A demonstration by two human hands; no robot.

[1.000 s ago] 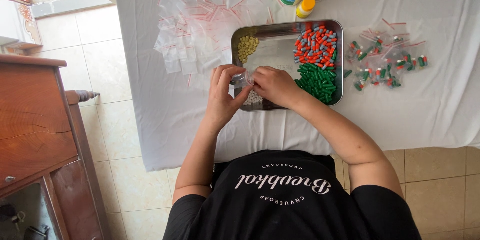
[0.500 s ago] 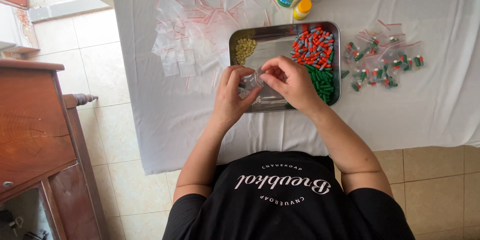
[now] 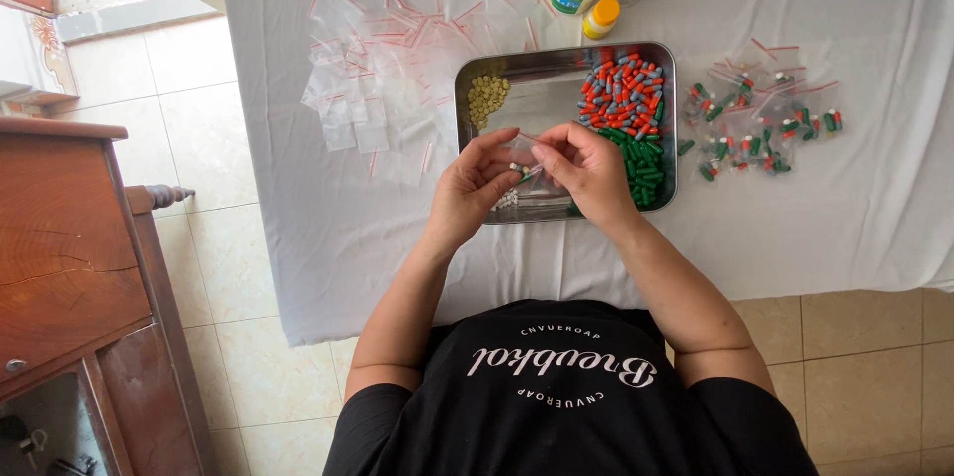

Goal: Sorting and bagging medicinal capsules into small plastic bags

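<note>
Head view, centre of frame: left hand [image 3: 467, 188] and right hand [image 3: 586, 166] meeting over the steel tray [image 3: 556, 67], fingers of both pinched on one small clear zip bag [image 3: 523, 160] with capsules inside — held just above the tray's near half. Green capsules [image 3: 641, 163] and red-and-blue capsules [image 3: 621, 93] heaped at right in the tray; filled bags [image 3: 760, 123] further right on the white surface [image 3: 874, 198].

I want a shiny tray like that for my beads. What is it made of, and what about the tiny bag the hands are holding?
The tray looks like metal, probably stainless steel: silver-grey, shiny, with reflections on its bare floor and rim. The tiny bag, pinched between the left hand and the right hand, looks like thin clear plastic: you can see through it, and it crinkles.
</note>
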